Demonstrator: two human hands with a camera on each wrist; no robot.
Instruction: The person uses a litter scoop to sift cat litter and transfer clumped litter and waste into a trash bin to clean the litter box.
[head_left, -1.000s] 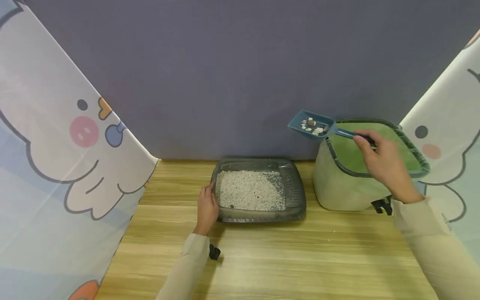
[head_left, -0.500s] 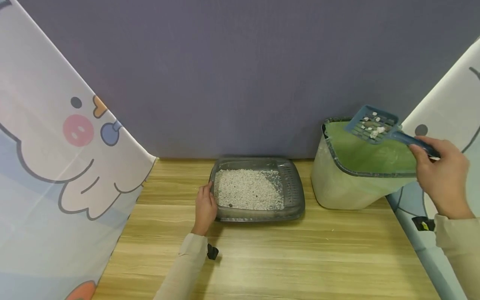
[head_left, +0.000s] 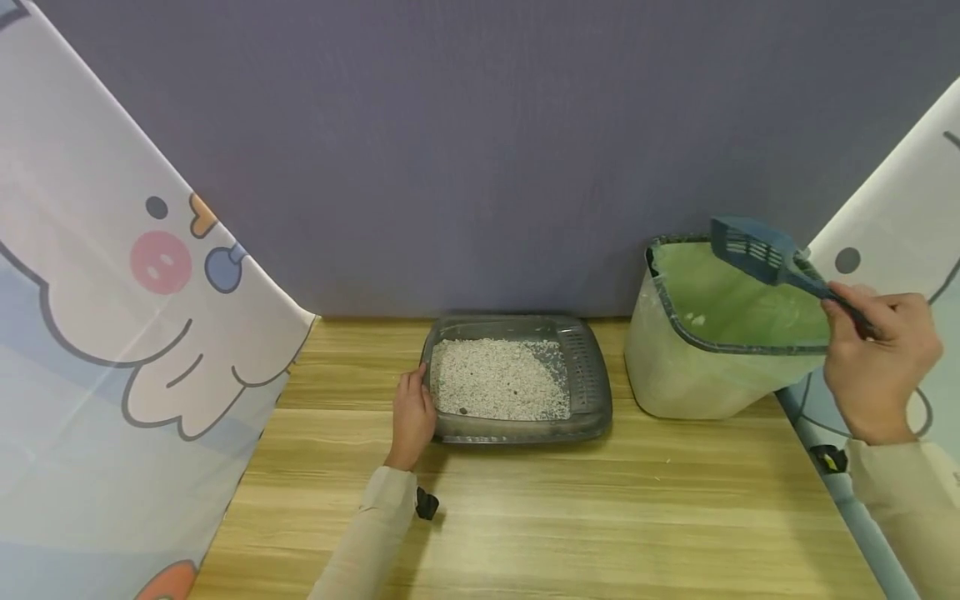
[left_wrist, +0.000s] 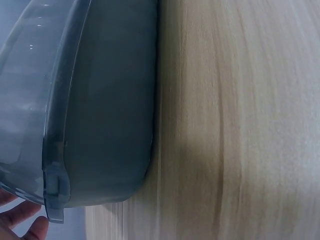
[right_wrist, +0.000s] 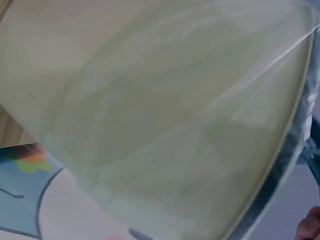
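Note:
My right hand [head_left: 881,358] grips the handle of a blue slotted litter scoop [head_left: 757,248] above the bin. The scoop's head is tipped over, and no clumps show on it. Under it stands a whitish bin [head_left: 693,387] with a green inside and a dark rim; a few pale clumps [head_left: 697,319] show within its mouth. My left hand [head_left: 412,417] holds the left rim of a grey litter box [head_left: 525,431] with pale litter [head_left: 495,379] inside. In the left wrist view, fingertips [left_wrist: 22,212] meet the rim's corner. The right wrist view mostly shows the bin's side.
The box and bin stand on a wood-grain table [head_left: 570,517]. A grey-purple wall [head_left: 480,158] rises behind them, and printed cartoon sheets [head_left: 97,333] hang at both sides. Tiny pale bits [head_left: 667,461] lie on the table before the bin.
The right hand has carried the loaded scoop rightward over the bin and tipped it; the clumps have left the scoop. The left hand stays at the litter box.

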